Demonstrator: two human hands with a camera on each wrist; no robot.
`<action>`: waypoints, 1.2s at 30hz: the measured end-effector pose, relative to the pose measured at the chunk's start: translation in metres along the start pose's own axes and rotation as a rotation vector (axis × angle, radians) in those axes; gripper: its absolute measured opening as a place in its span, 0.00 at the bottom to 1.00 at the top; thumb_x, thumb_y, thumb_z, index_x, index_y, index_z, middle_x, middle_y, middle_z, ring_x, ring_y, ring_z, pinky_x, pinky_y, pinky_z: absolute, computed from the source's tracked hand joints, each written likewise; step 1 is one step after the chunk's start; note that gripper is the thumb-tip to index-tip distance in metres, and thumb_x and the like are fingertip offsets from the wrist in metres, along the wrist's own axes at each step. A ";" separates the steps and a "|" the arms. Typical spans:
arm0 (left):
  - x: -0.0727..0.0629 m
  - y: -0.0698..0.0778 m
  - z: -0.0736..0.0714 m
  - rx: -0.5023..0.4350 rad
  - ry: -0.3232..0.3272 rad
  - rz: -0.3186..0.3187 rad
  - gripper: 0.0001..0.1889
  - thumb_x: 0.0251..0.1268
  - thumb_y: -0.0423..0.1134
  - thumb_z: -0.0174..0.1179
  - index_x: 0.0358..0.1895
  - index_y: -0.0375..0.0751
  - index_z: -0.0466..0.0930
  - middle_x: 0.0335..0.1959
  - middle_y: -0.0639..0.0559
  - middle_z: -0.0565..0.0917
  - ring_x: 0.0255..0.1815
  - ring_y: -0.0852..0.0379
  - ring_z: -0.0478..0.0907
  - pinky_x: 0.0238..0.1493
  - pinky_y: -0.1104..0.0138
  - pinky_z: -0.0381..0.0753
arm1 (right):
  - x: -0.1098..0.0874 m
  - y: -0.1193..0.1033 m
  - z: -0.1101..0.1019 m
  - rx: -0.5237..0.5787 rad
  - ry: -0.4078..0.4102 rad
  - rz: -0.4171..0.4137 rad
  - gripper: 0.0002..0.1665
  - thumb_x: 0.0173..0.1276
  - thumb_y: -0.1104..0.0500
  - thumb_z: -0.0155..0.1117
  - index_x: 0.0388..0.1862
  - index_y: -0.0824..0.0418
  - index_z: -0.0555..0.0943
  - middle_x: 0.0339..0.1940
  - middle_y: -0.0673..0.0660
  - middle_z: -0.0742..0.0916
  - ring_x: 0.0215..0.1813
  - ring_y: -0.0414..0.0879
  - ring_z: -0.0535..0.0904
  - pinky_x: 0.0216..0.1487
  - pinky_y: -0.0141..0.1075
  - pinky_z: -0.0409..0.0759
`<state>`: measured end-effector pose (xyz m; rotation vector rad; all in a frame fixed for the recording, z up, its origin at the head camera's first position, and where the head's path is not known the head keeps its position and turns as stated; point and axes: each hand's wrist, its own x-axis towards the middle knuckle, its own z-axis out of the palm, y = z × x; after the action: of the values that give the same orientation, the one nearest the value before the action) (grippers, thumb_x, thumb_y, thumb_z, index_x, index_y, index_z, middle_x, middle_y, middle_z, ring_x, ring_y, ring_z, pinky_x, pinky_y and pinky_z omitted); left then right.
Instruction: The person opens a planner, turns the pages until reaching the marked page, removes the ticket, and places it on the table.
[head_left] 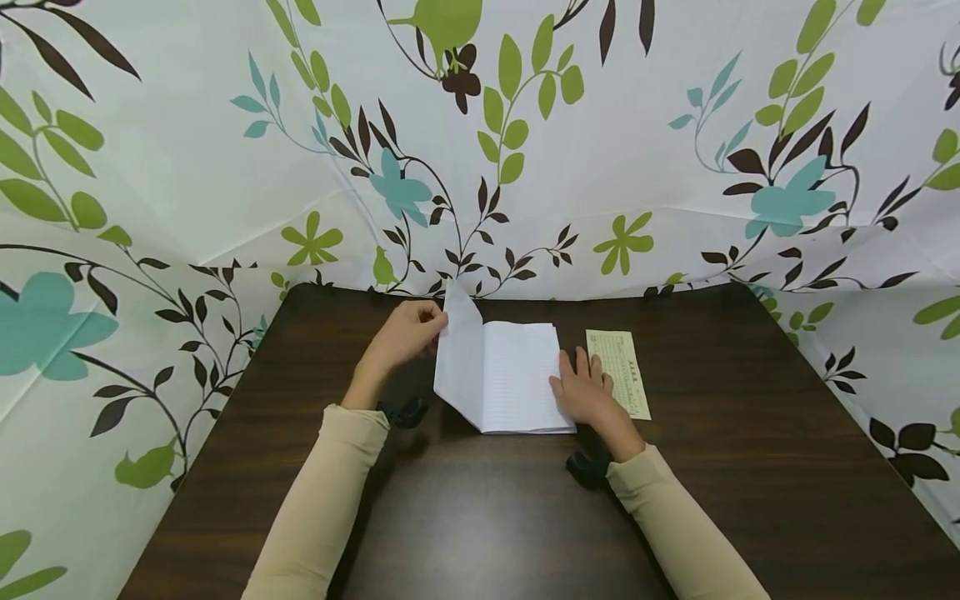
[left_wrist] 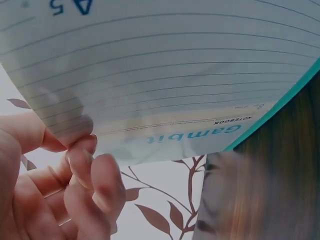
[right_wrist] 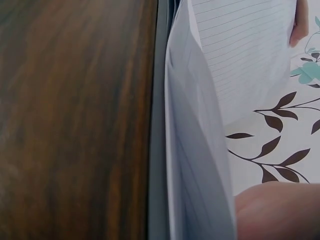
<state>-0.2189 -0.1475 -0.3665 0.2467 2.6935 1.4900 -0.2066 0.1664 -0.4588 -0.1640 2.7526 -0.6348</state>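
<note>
An open lined notebook (head_left: 521,379) lies on the table. My left hand (head_left: 405,337) pinches the outer edge of its raised left leaf (head_left: 459,358) between thumb and fingers. Up close in the left wrist view, the lined leaf (left_wrist: 175,65) carries the print "Gambit", "NOTEBOOK" and "A5", and a teal edge (left_wrist: 280,115) runs along its side. My right hand (head_left: 585,390) rests with spread fingers at the right edge of the notebook. The right wrist view has the notebook's layered page edges (right_wrist: 195,150) beside part of that hand (right_wrist: 280,210).
A pale yellow printed slip (head_left: 632,379) lies right of the notebook, partly beneath the right hand in the head view. The dark wooden table (head_left: 465,517) reaches back to a patterned cloth (head_left: 525,208). A dark wrist device (head_left: 405,412) sits at the left wrist, another (head_left: 587,469) at the right.
</note>
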 end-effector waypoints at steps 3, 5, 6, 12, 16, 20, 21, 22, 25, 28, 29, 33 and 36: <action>0.001 0.004 0.003 0.018 -0.001 0.026 0.13 0.73 0.41 0.53 0.31 0.40 0.81 0.22 0.40 0.82 0.22 0.41 0.81 0.24 0.64 0.77 | 0.003 0.003 0.003 -0.012 0.002 -0.004 0.41 0.85 0.46 0.36 0.87 0.64 0.43 0.87 0.72 0.40 0.85 0.73 0.28 0.80 0.73 0.35; 0.002 0.007 0.006 0.038 0.004 0.053 0.13 0.73 0.41 0.53 0.30 0.41 0.81 0.22 0.42 0.81 0.24 0.38 0.81 0.23 0.64 0.76 | 0.004 0.004 0.004 -0.013 0.003 -0.009 0.41 0.86 0.47 0.36 0.87 0.64 0.42 0.87 0.72 0.39 0.85 0.74 0.28 0.80 0.74 0.35; 0.002 0.009 0.007 0.049 0.004 0.063 0.13 0.72 0.41 0.53 0.30 0.41 0.81 0.21 0.43 0.81 0.24 0.38 0.81 0.23 0.65 0.76 | 0.003 0.004 0.004 -0.011 0.003 -0.010 0.41 0.86 0.47 0.36 0.87 0.64 0.42 0.87 0.71 0.39 0.86 0.73 0.28 0.80 0.73 0.35; 0.009 0.023 0.022 0.155 0.023 0.079 0.13 0.70 0.43 0.52 0.27 0.45 0.79 0.18 0.54 0.79 0.20 0.55 0.77 0.24 0.64 0.73 | -0.002 0.001 0.000 -0.007 -0.013 -0.012 0.41 0.86 0.46 0.35 0.87 0.63 0.40 0.87 0.70 0.38 0.86 0.72 0.27 0.81 0.72 0.33; 0.017 0.037 0.036 0.238 0.015 0.081 0.13 0.69 0.46 0.53 0.24 0.50 0.76 0.20 0.56 0.79 0.20 0.56 0.78 0.25 0.63 0.71 | -0.005 -0.002 -0.003 -0.019 -0.009 -0.004 0.41 0.86 0.46 0.36 0.88 0.63 0.41 0.87 0.70 0.40 0.86 0.72 0.28 0.81 0.71 0.34; 0.026 0.049 0.051 0.307 -0.024 0.104 0.15 0.68 0.46 0.52 0.21 0.52 0.67 0.19 0.57 0.72 0.20 0.58 0.72 0.24 0.65 0.64 | -0.006 -0.002 -0.002 -0.033 0.002 0.003 0.42 0.86 0.42 0.35 0.88 0.61 0.43 0.88 0.70 0.42 0.86 0.73 0.30 0.81 0.72 0.36; 0.027 0.051 0.054 0.324 -0.028 0.108 0.15 0.67 0.46 0.51 0.20 0.52 0.65 0.19 0.58 0.70 0.20 0.58 0.70 0.23 0.66 0.62 | -0.005 -0.003 -0.001 -0.035 0.000 0.005 0.42 0.86 0.41 0.35 0.88 0.61 0.43 0.88 0.69 0.42 0.86 0.73 0.31 0.80 0.73 0.36; 0.029 0.052 0.057 0.337 -0.032 0.109 0.15 0.67 0.46 0.52 0.20 0.52 0.64 0.19 0.57 0.69 0.21 0.58 0.68 0.23 0.66 0.60 | -0.005 -0.002 -0.001 -0.040 0.000 0.005 0.43 0.86 0.40 0.35 0.88 0.60 0.43 0.88 0.69 0.42 0.86 0.72 0.31 0.80 0.73 0.36; 0.032 0.056 0.066 0.376 -0.034 0.102 0.16 0.66 0.45 0.52 0.19 0.52 0.63 0.20 0.57 0.68 0.22 0.58 0.67 0.22 0.66 0.59 | -0.002 -0.001 0.002 -0.058 -0.015 0.013 0.44 0.85 0.39 0.35 0.88 0.59 0.42 0.88 0.67 0.41 0.87 0.71 0.30 0.81 0.72 0.35; 0.035 0.058 0.075 0.407 -0.038 0.091 0.16 0.67 0.45 0.52 0.20 0.51 0.64 0.20 0.57 0.68 0.22 0.58 0.67 0.22 0.66 0.60 | 0.003 0.002 0.005 -0.081 -0.024 0.022 0.44 0.85 0.39 0.35 0.88 0.59 0.40 0.88 0.67 0.39 0.87 0.71 0.28 0.81 0.71 0.33; 0.037 0.060 0.078 0.418 -0.044 0.091 0.16 0.67 0.45 0.53 0.20 0.51 0.64 0.20 0.57 0.69 0.22 0.59 0.68 0.22 0.66 0.61 | 0.004 0.003 0.005 -0.087 -0.024 0.026 0.44 0.85 0.39 0.35 0.88 0.58 0.40 0.88 0.67 0.39 0.86 0.71 0.28 0.81 0.72 0.33; 0.047 0.067 0.091 0.457 -0.129 0.072 0.18 0.72 0.47 0.52 0.21 0.50 0.66 0.17 0.58 0.72 0.19 0.59 0.72 0.21 0.68 0.62 | 0.007 0.005 0.004 -0.094 -0.025 0.038 0.44 0.85 0.39 0.36 0.88 0.59 0.40 0.88 0.67 0.38 0.86 0.71 0.28 0.81 0.72 0.34; 0.056 0.072 0.102 0.492 -0.217 0.031 0.20 0.76 0.49 0.52 0.21 0.49 0.67 0.17 0.57 0.74 0.19 0.60 0.78 0.19 0.69 0.65 | 0.007 0.005 0.003 -0.092 -0.035 0.037 0.44 0.86 0.40 0.36 0.88 0.58 0.39 0.88 0.66 0.38 0.86 0.71 0.28 0.81 0.72 0.34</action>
<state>-0.2532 -0.0147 -0.3583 0.4403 2.8318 0.7264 -0.2128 0.1683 -0.4654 -0.1433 2.7457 -0.4920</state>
